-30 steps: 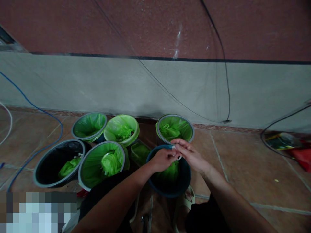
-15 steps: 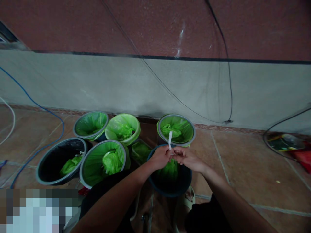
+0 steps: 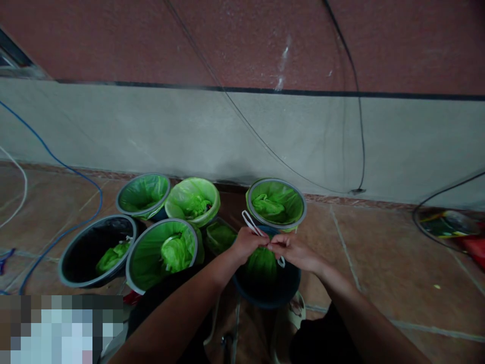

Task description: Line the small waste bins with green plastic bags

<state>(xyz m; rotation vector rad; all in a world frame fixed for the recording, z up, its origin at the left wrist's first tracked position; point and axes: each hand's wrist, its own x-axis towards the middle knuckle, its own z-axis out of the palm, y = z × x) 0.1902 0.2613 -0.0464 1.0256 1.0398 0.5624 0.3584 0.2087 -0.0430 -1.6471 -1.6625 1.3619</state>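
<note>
My left hand [image 3: 249,246] and my right hand [image 3: 294,251] meet with pinched fingers on a thin white tie [image 3: 253,223]. One looped end of the tie stands up above my left hand, and another bit hangs below my right fingers. Just under my hands is the gathered top of a green net bag [image 3: 263,267], inside a dark blue bucket [image 3: 267,299] between my feet. My fingers partly hide where the tie meets the bag. Behind this bucket stands a grey-rimmed bucket [image 3: 304,205] lined with green netting, with a bundle of the same netting in it.
Several more buckets, most lined with green netting, stand to the left, among them a dark bucket [image 3: 64,275] holding a green bundle. A blue hose [image 3: 99,202] crosses the tiles at left. A black cable [image 3: 362,151] hangs down the wall [image 3: 170,136].
The white tie stood upright between my hands; now it forms a loop leaning left, and another end shows below my right hand. My fingers have closed together in a pinch.
</note>
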